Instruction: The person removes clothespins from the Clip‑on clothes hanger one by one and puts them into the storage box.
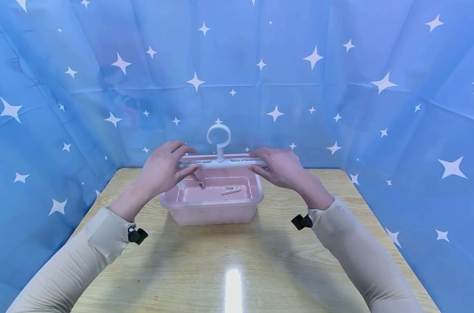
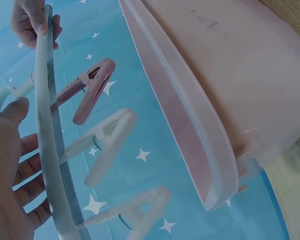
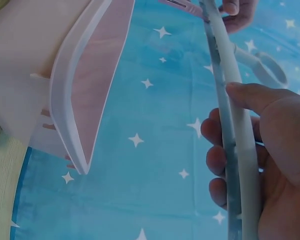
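A white clothes hanger [image 1: 221,163] with a round hook is held level above a pink tub [image 1: 213,214]. My left hand [image 1: 162,168] holds the left part of the bar between thumb and fingers. On the right part, my right hand [image 1: 279,168] grips the bar, its thumb in front and fingertips curled around behind. In the left wrist view, a pink clip [image 2: 93,100] and two white clips, one midway [image 2: 110,150] and one lower [image 2: 152,210], hang from the bar near my left hand. Another clip [image 1: 233,191] shows inside the tub.
The tub stands on a wooden table [image 1: 205,265], toward its back edge. A blue curtain [image 1: 237,56] with white stars surrounds the table at the back and sides. Dark wrist devices sit at both sleeve cuffs, left [image 1: 138,235] and right [image 1: 301,222].
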The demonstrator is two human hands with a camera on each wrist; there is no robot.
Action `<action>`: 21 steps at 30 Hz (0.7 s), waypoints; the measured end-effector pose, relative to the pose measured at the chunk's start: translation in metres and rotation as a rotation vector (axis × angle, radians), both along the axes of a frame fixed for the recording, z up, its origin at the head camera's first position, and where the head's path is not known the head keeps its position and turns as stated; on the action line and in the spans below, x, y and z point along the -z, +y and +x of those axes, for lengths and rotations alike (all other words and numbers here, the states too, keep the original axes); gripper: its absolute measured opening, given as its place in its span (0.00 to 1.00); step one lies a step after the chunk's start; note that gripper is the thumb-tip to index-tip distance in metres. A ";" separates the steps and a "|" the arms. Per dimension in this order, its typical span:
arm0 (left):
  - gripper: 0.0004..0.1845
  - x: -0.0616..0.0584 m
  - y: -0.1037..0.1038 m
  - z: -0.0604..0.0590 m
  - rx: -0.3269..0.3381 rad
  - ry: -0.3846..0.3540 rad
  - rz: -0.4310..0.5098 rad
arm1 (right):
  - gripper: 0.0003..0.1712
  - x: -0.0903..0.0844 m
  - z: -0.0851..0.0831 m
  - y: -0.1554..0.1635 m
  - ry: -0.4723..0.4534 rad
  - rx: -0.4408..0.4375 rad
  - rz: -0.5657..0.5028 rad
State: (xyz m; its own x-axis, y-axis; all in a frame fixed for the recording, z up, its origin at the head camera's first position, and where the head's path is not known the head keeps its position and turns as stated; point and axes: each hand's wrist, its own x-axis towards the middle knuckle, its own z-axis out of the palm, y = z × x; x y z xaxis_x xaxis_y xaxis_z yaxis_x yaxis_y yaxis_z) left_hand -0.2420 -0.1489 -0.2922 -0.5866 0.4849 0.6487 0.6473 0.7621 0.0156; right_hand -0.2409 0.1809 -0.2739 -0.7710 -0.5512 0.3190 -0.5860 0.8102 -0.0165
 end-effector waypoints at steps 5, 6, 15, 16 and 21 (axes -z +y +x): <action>0.22 -0.002 -0.001 0.001 0.005 0.021 0.026 | 0.23 0.000 -0.001 0.004 -0.006 -0.001 -0.019; 0.22 -0.002 -0.002 0.000 0.004 0.025 0.027 | 0.23 0.000 -0.001 0.005 -0.012 -0.001 -0.023; 0.22 -0.001 -0.006 -0.001 -0.009 0.011 0.032 | 0.21 -0.001 0.001 0.013 -0.020 0.022 -0.052; 0.22 -0.001 -0.007 -0.001 -0.009 0.013 0.034 | 0.21 -0.001 0.001 0.014 -0.017 0.020 -0.058; 0.22 -0.001 -0.011 -0.002 -0.020 0.017 0.043 | 0.20 0.001 0.001 0.019 -0.005 0.024 -0.085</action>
State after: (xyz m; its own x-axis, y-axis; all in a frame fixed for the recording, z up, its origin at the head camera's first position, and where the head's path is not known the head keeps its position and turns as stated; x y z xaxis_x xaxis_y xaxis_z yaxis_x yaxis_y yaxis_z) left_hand -0.2435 -0.1597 -0.2909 -0.5848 0.4445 0.6786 0.6324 0.7737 0.0381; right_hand -0.2398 0.2002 -0.2749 -0.7853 -0.5039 0.3597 -0.5664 0.8193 -0.0887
